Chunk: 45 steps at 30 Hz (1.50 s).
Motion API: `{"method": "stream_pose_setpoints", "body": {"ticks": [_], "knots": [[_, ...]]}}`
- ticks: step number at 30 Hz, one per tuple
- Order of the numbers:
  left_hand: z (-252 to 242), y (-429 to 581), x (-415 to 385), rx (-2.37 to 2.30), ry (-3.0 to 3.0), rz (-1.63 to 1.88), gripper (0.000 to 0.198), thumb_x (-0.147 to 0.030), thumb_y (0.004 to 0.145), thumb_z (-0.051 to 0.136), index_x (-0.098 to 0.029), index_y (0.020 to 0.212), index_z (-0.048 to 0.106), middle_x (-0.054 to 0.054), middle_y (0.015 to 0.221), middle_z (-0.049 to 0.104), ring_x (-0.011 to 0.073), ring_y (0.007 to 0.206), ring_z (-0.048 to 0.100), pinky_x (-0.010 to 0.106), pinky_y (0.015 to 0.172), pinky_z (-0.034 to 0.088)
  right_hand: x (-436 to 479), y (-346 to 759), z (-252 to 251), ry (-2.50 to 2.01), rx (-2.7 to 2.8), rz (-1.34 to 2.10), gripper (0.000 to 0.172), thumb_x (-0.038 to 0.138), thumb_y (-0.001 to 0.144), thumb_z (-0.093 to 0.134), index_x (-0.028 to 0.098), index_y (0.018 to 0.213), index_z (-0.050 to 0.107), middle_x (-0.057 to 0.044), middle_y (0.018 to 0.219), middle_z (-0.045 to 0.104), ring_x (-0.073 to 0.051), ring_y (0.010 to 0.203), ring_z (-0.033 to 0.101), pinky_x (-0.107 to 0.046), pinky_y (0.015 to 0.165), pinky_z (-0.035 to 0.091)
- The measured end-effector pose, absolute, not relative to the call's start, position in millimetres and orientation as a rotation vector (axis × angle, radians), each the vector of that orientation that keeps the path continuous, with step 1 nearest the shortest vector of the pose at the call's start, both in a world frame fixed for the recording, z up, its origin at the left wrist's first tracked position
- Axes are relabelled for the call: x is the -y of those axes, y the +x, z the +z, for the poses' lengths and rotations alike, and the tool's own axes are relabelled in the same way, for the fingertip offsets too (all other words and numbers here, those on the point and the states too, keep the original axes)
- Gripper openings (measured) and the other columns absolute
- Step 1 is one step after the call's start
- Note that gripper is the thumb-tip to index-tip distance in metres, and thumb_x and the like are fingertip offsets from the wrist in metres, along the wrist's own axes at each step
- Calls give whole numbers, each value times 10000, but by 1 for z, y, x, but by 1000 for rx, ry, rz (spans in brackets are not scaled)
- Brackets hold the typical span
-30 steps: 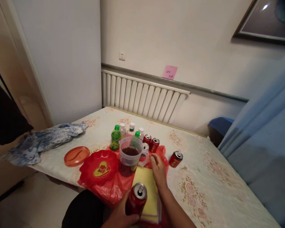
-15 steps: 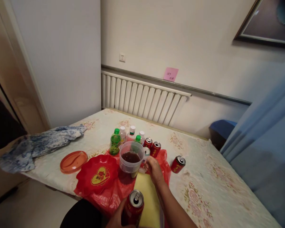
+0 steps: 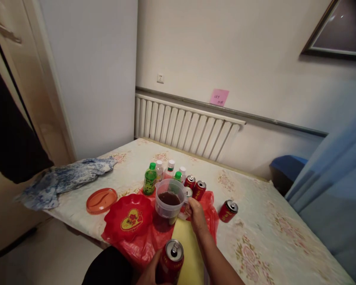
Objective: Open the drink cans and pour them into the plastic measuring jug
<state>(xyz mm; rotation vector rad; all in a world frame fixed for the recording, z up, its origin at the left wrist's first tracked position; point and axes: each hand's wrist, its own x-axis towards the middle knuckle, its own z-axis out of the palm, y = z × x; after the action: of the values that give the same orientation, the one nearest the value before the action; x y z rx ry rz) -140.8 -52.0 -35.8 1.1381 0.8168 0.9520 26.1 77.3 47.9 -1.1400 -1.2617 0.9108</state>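
In my left hand [image 3: 150, 273], low in the view, is an opened red drink can [image 3: 170, 263], held upright with fingers wrapped round it. My right hand [image 3: 196, 213] grips the handle of a clear plastic measuring jug [image 3: 166, 209], which has dark brown liquid in it. The jug is above a red plastic bag [image 3: 145, 247], right of a red scalloped plate [image 3: 112, 221] with a yellow heart. Under my right forearm lies a yellow board-like thing [image 3: 190, 253]. Behind the jug stand two red cans [image 3: 199, 192] and a green-capped bottle [image 3: 150, 180].
Several white-capped bottles [image 3: 170, 169] stand behind the jug. Another red can [image 3: 228, 210] is on the floral tablecloth [image 3: 255, 233] to the right. An orange lid [image 3: 101, 202] and a blue-white cloth [image 3: 74, 180] lie left. A radiator [image 3: 186, 128] lines the wall.
The view has shifted, so the whole scene sits slightly further right and lower. Both hands keep their hold on the can and the jug.
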Motion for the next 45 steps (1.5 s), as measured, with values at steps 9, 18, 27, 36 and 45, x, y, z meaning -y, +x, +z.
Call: {"method": "stream_pose_setpoints", "body": {"ticks": [9, 18, 27, 36, 45], "knots": [[-25, -152, 57, -879, 1135, 948, 903, -271, 587, 794, -246, 1404, 412, 66, 1373, 566, 360, 1304, 459, 478, 1097, 360, -78, 11, 49, -1070, 1121, 1032, 424, 545, 803, 490, 272, 513, 345, 48, 451, 328, -143, 411, 291, -295, 428, 273], [-10, -163, 66, -910, 1132, 988, 854, -190, 587, 775, -241, 1374, 447, 61, 1362, 577, 334, 1292, 478, 451, 1115, 342, -76, 0, 65, -1007, 976, 1001, 360, 438, 774, 537, 254, 546, 328, 78, 489, 296, -110, 438, 254, -269, 433, 227], [-26, -159, 68, -882, 1122, 1014, 851, -96, 552, 699, -229, 1358, 460, 54, 1326, 602, 325, 1225, 531, 449, 1082, 369, -55, 27, 133, -951, 964, 938, 344, 392, 763, 555, 247, 534, 343, 89, 487, 270, -95, 435, 209, -268, 436, 188], [-22, -148, 73, -870, 1142, 1036, 830, -92, 557, 688, -246, 1343, 466, 40, 1307, 612, 314, 1240, 515, 435, 1060, 390, 6, 81, 162, -1115, 958, 936, 359, 405, 776, 609, 225, 561, 385, 80, 499, 336, -98, 463, 295, -265, 458, 255], [-13, -134, 78, -874, 1231, 1095, 774, -164, 576, 722, -211, 1309, 476, 59, 1299, 606, 308, 1233, 514, 425, 1072, 373, 56, 136, 167, -1312, 1085, 872, 352, 433, 717, 644, 212, 532, 442, 43, 521, 398, -119, 508, 349, -274, 488, 283]]}}
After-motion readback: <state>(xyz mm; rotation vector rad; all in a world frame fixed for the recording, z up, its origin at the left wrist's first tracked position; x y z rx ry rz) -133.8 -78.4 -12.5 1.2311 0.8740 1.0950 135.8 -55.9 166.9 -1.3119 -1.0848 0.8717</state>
